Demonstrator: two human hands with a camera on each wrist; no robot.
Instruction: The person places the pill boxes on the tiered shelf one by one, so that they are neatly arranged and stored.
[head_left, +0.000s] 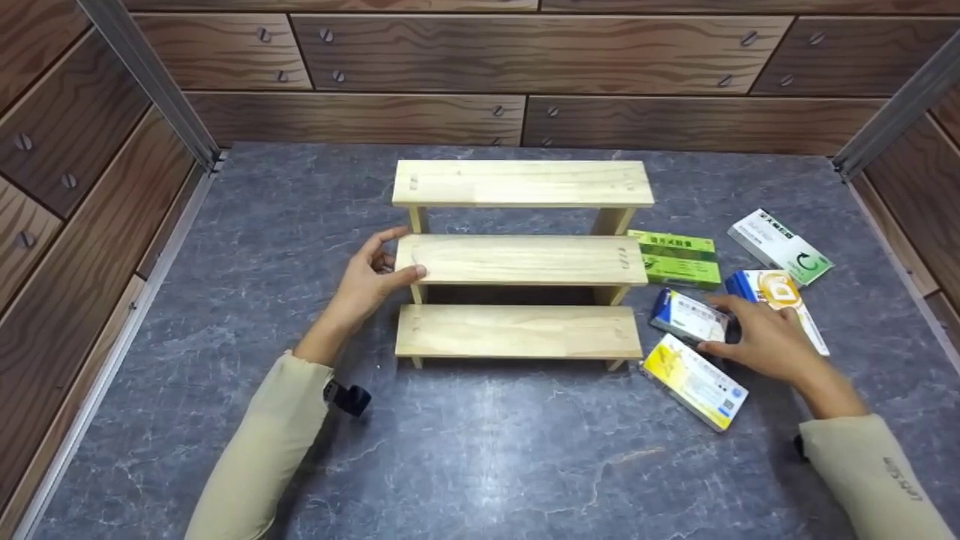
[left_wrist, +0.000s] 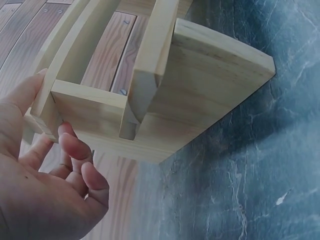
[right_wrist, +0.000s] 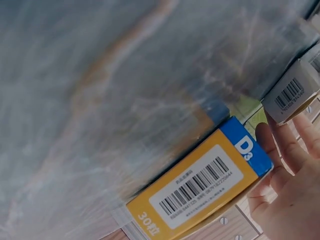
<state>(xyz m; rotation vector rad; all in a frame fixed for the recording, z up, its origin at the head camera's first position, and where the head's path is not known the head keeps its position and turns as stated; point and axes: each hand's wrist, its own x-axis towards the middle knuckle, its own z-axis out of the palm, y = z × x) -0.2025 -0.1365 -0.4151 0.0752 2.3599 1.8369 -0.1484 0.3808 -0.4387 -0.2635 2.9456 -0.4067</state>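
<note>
A three-tier wooden step shelf stands on the grey marbled surface. My left hand grips the left end of its middle board, thumb on top and fingers round the edge; the left wrist view shows the same hold on the board. To the right of the shelf, my right hand pinches the right end of a small blue-and-white medicine box between thumb and fingers. In the right wrist view, the barcoded end of a white box is at my fingers, beside an orange-and-blue D3 box.
Around the right hand lie a green box, a white-and-green box, a blue, orange and white box and a yellow-and-white box. Wood-patterned panels with metal corner posts enclose the surface.
</note>
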